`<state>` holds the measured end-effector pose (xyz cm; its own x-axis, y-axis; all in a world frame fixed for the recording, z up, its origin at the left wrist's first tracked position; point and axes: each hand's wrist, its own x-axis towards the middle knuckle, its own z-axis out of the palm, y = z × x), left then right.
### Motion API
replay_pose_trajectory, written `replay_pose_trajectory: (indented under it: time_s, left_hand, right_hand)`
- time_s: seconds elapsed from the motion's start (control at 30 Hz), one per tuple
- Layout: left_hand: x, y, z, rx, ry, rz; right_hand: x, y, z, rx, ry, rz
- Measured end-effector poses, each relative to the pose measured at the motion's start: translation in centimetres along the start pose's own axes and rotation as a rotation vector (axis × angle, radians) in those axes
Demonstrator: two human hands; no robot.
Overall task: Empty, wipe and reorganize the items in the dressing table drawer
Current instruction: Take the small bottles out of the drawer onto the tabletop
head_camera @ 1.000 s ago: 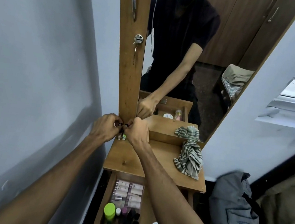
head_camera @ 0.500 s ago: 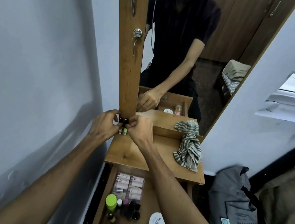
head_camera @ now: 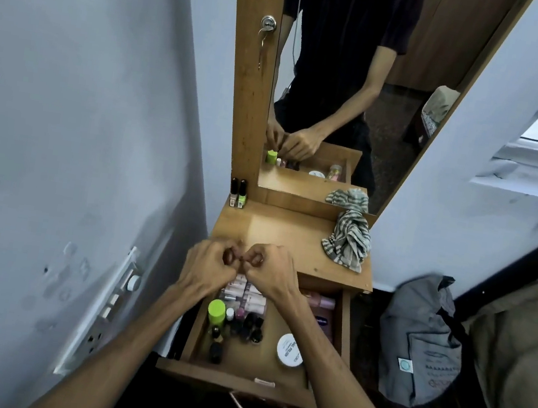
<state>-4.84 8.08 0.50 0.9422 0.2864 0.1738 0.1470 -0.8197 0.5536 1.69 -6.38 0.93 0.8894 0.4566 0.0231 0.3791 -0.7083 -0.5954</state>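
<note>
Emptying the open wooden drawer point(head_camera: 342, 321), we hover our left hand point(head_camera: 206, 269) and right hand point(head_camera: 271, 273), fingers curled on nothing, above remaining small bottles point(head_camera: 237, 324); next we'd likely grasp those.

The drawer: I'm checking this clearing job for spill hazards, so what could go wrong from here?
The drawer is still crowded: small dark bottles stand packed beside the green-capped bottle, so reaching in could topple several.

The two nail polish bottles stand at the tabletop's back left corner, near the edge; a later wipe could knock them off.

The striped cloth lies bunched near the right edge and might slide off.

The left hand and right hand are curled, apparently empty.
</note>
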Motion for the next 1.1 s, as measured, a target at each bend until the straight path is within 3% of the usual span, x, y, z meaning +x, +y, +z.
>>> replay_pose_trajectory:
  time_s: [0.6,1.1]
  left_hand:
    - [-11.0,-3.7,1.2,0.211,-0.217,0.033]
    - [-12.1,-3.5,1.7,0.2,-0.226,0.015]
  right_hand:
    - [-11.5,0.1,3.8,-0.138,-0.32,-0.058]
    - [-12.3,0.0,4.8,-0.196,-0.306,-0.038]
